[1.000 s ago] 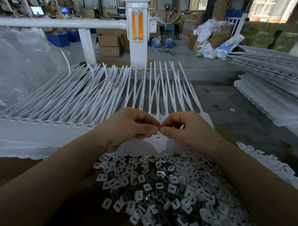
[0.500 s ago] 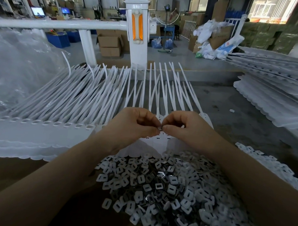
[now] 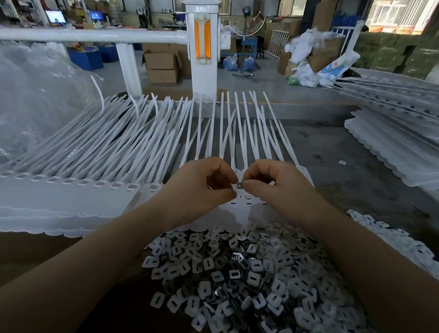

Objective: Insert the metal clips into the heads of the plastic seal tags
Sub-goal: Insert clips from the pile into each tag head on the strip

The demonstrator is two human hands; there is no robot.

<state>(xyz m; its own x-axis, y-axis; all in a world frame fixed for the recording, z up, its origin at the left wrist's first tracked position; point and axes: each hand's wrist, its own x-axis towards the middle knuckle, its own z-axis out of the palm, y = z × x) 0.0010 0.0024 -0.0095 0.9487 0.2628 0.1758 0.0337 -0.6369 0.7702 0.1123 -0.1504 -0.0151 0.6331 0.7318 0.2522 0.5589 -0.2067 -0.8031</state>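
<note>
My right hand (image 3: 275, 185) now pinches the small square metal clip (image 3: 239, 184) alone; my left hand (image 3: 202, 188), fingers curled, has let go, so seating comes next.

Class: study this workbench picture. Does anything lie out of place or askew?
Yes. One small white piece lies alone on the grey bench, right of the tags, away from the clip pile. A few tag tails curl up out of line at the far left.
</note>
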